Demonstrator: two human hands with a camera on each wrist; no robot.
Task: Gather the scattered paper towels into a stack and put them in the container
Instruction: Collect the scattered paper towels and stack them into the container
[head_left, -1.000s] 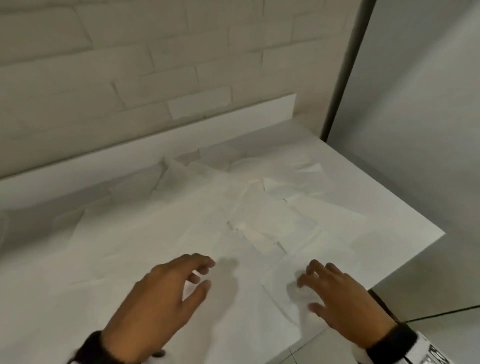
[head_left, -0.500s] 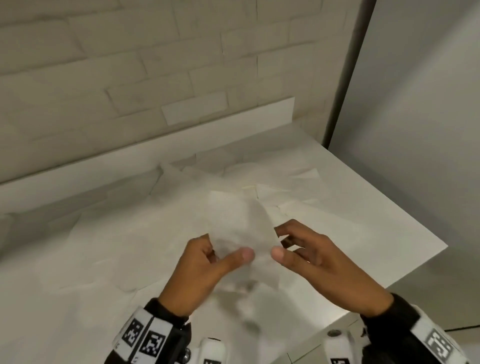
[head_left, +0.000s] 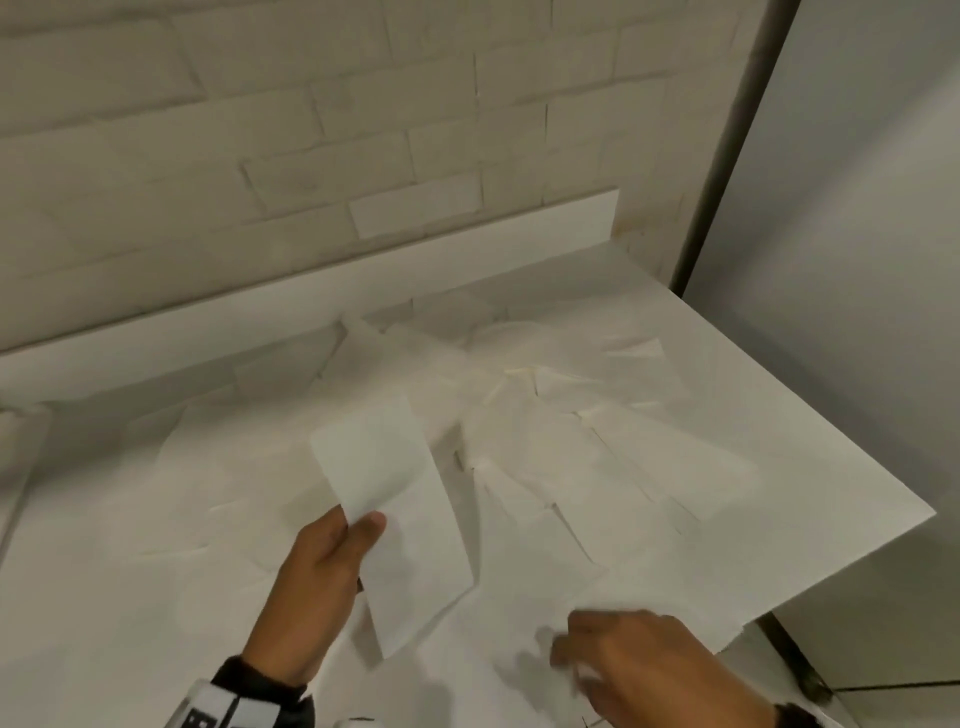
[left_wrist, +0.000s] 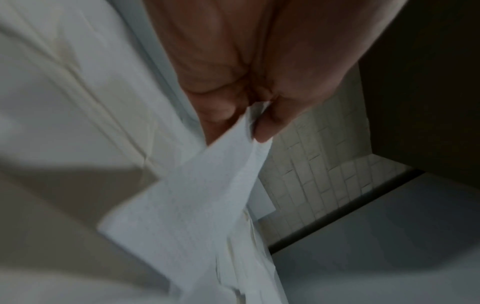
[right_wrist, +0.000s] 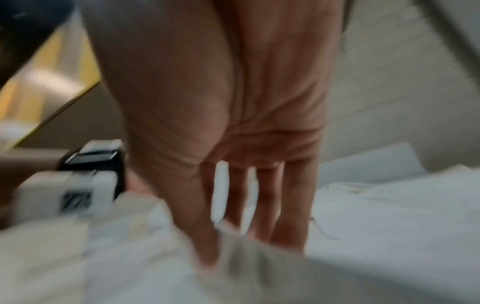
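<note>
Several white paper towels (head_left: 545, 441) lie scattered and overlapping on a white table (head_left: 779, 415). My left hand (head_left: 358, 525) holds one towel (head_left: 415, 561) up above the pile, pinched between thumb and fingers; the left wrist view shows the same pinch of the left hand (left_wrist: 255, 121) on that towel (left_wrist: 194, 205). My right hand (head_left: 566, 660) is low at the table's near right, blurred. In the right wrist view the right hand (right_wrist: 228, 242) reaches down with straight fingers (right_wrist: 288, 216) whose tips touch the loose towels (right_wrist: 389, 216). No container is in view.
A pale brick wall (head_left: 311, 130) with a white ledge (head_left: 467, 249) runs behind the table. A grey panel (head_left: 857, 260) stands at the right. The table's right corner (head_left: 930, 514) ends over the floor. My left wrist's camera mount (right_wrist: 78, 185) sits beside the right hand.
Both hands held one towel together half a second ago. Now the right hand has let go and dropped to the near-right towels, while the left hand keeps the towel.
</note>
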